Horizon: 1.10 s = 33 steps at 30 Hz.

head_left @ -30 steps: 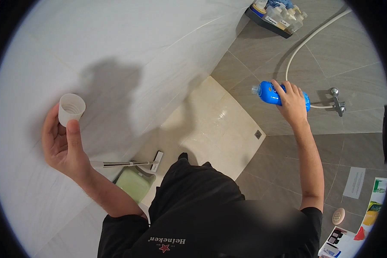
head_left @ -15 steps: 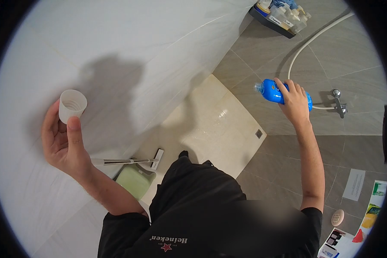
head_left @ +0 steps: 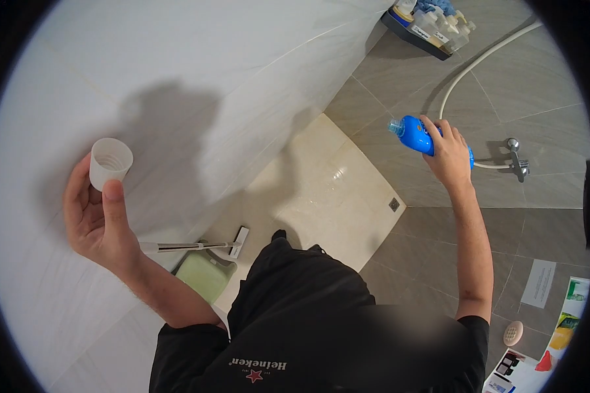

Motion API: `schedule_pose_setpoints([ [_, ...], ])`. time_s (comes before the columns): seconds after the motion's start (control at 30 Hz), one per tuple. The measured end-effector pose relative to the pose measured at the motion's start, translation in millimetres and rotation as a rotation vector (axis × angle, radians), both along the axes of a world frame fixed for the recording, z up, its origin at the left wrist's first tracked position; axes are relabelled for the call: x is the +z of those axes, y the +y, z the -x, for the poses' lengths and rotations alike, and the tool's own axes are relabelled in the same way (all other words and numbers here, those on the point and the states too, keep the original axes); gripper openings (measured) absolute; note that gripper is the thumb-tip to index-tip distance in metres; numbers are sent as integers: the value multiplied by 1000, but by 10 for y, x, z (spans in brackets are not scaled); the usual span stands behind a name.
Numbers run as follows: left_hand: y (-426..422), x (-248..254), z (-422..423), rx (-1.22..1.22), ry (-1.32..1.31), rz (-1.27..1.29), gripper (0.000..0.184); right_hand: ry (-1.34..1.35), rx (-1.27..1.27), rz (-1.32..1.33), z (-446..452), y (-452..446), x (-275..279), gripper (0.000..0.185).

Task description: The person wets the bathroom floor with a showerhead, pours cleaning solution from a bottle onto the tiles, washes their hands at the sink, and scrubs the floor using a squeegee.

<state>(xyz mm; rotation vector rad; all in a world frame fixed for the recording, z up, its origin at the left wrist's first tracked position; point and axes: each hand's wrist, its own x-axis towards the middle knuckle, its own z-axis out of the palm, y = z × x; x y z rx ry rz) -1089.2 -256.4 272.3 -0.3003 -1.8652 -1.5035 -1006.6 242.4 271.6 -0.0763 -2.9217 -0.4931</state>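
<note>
On the left of the head view, my left hand (head_left: 98, 219) pinches a white cap (head_left: 111, 164) between thumb and fingers, its open threaded end toward me. Over on the right, my right hand (head_left: 449, 154) is wrapped round a blue bottle (head_left: 415, 134). The bottle lies tilted nearly sideways, its clear uncapped neck pointing left and slightly up. Cap and bottle are far apart. Any liquid inside the cap cannot be made out.
A dark corner shelf (head_left: 418, 36) holds several bottles. A white hose (head_left: 457, 72) runs to a wall tap (head_left: 519, 164). Low down stand a squeegee (head_left: 239, 242) and a green bin (head_left: 206, 276). A drain (head_left: 394, 205) and papers (head_left: 539, 283) show at right.
The bottle in my right hand has tilted a little, its neck rising slightly. My left hand and the cap have barely shifted.
</note>
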Motion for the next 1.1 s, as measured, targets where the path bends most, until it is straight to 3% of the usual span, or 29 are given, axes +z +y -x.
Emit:
schedule_pose_setpoints([
  [0.83, -59, -57, -8, -67, 1, -71, 32, 32, -88, -13, -6, 162, -32, 71],
  [1.1, -46, -22, -23, -60, -3, -62, 32, 48, -233, -1, -233, 539, -2, 71],
])
